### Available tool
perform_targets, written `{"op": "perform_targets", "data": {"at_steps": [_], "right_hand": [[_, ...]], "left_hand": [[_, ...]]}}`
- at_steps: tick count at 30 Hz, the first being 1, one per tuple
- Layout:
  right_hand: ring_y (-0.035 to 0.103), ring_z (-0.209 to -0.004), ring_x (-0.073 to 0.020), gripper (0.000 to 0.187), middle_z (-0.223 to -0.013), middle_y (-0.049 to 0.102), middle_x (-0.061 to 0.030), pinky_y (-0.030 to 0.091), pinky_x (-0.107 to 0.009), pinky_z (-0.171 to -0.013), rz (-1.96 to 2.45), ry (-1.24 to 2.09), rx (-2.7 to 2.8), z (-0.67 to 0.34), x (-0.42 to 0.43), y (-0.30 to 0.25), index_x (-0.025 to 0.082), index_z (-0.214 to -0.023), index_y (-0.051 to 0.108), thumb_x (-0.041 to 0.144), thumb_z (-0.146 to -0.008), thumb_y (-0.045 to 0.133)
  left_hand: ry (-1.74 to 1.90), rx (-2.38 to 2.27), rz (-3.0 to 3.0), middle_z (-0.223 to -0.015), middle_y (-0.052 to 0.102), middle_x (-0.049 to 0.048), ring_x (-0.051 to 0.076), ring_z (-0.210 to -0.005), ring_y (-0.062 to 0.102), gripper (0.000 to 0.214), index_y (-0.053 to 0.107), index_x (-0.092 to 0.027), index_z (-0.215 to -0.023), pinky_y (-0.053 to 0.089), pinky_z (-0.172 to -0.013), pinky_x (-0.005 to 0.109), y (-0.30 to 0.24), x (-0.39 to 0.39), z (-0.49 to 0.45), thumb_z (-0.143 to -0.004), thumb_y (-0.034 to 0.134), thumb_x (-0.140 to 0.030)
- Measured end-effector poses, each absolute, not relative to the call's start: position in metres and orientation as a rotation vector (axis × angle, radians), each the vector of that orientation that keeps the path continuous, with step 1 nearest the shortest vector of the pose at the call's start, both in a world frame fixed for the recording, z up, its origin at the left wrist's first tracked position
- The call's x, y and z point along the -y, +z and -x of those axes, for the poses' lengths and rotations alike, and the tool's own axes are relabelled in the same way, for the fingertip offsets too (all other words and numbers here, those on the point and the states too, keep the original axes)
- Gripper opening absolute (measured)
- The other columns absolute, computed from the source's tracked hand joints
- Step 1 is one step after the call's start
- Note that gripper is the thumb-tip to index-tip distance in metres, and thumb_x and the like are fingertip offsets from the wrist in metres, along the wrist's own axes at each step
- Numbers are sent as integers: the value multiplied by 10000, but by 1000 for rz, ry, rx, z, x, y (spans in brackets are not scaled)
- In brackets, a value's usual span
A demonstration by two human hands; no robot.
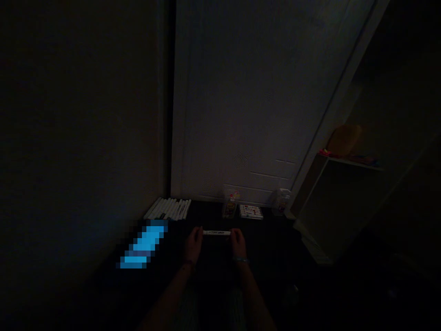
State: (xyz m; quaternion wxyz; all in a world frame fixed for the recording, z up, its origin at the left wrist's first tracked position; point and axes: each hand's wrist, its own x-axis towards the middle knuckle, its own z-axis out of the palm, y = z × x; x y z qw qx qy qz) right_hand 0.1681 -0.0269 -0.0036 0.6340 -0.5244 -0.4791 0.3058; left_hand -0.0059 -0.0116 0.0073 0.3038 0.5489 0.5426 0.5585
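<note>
A white marker [217,233] with dark print along its barrel is held level between my two hands, above a dark tabletop. My left hand [193,243] pinches its left end, and my right hand [238,242] grips the right end. Behind my left hand, a row of similar white markers [168,209] lies side by side near the wall. Beyond the held marker sits a flat clear pack of white markers [251,211]. The scene is very dark, so finer details of the fingers are hard to make out.
A pixelated bright blue screen [143,246] lies left of my hands. At the back stand a clear bag with colourful contents [230,204] and another clear package [283,201]. A pale door panel [241,115] rises behind; a shelf [354,162] with an orange item is at right.
</note>
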Motion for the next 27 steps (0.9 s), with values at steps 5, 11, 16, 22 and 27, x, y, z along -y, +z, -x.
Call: {"op": "perform_targets", "data": {"at_steps": [5,11,16,22,27], "right_hand": [[496,-541,-110,367,-598,562,18,380,-209,-526,1211,715,1076,-167,27,-4,180,-813,563,521,-734,454],[504,-559,-114,366,-610,564,12,387,-209,-534,1181,732,1091,-167,28,-4,175,-842,562,509,-744,450],[505,-557,-112,360,-606,566,20,382,-210,-540,1186,719,1089,-168,30,-2,183,-828,563,515,-739,455],[490,-557,-108,355,-605,552,17,373,-202,-532,1184,710,1083,-169,27,-6,174,-839,561,497,-751,443],[490,-570,-110,332,-616,549,17,372,-204,-542,1182,701,1103,-170,26,-8,184,-812,557,490,-756,440]], "left_hand": [[1501,-1426,-1457,-680,571,-8,136,-652,515,388,567,-187,-803,380,-620,226,9,13,6,-743,388,-526],[1462,-1438,-1430,-572,516,-32,117,-551,469,425,563,-180,-780,354,-547,217,12,16,5,-734,378,-560],[1482,-1439,-1432,-549,505,-35,114,-541,462,425,552,-184,-726,344,-531,211,16,18,4,-736,361,-563],[1466,-1461,-1500,-621,562,-13,123,-578,498,378,570,-189,-774,363,-558,217,14,18,3,-743,379,-513],[1478,-1479,-1464,-626,577,-2,134,-596,515,371,575,-185,-755,375,-573,224,13,17,2,-736,388,-506]]}}
